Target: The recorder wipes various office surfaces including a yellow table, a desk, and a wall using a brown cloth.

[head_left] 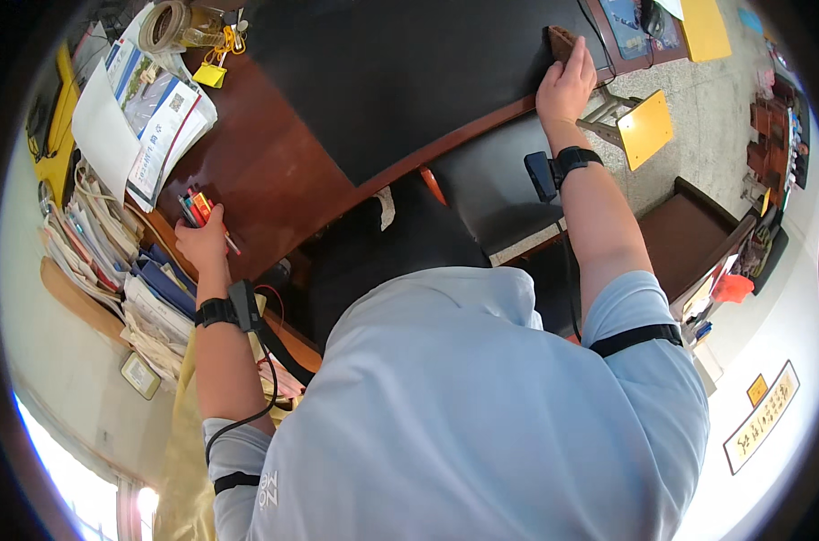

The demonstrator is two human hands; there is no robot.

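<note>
At the left edge of the brown wooden desk [274, 171], my left hand [204, 242] is closed around a bunch of pens [196, 207] with red, orange and teal barrels. One more pen, slim and pale, pokes out below the fingers. My right hand [567, 86] reaches to the far right of the black desk mat [400, 72]. Its fingers grip a dark brown, wedge-shaped piece [561, 42], perhaps a cloth or sponge; the kind is not plain. Part of that piece is hidden behind the fingers.
Papers and a magazine [157, 117] lie by a jar [164, 27] and a yellow binder clip [211, 74] at the back left. Stacked folders and papers [94, 234] line the left side. A black chair [499, 189] is at the desk's front; a yellow-topped stool [645, 129] stands right.
</note>
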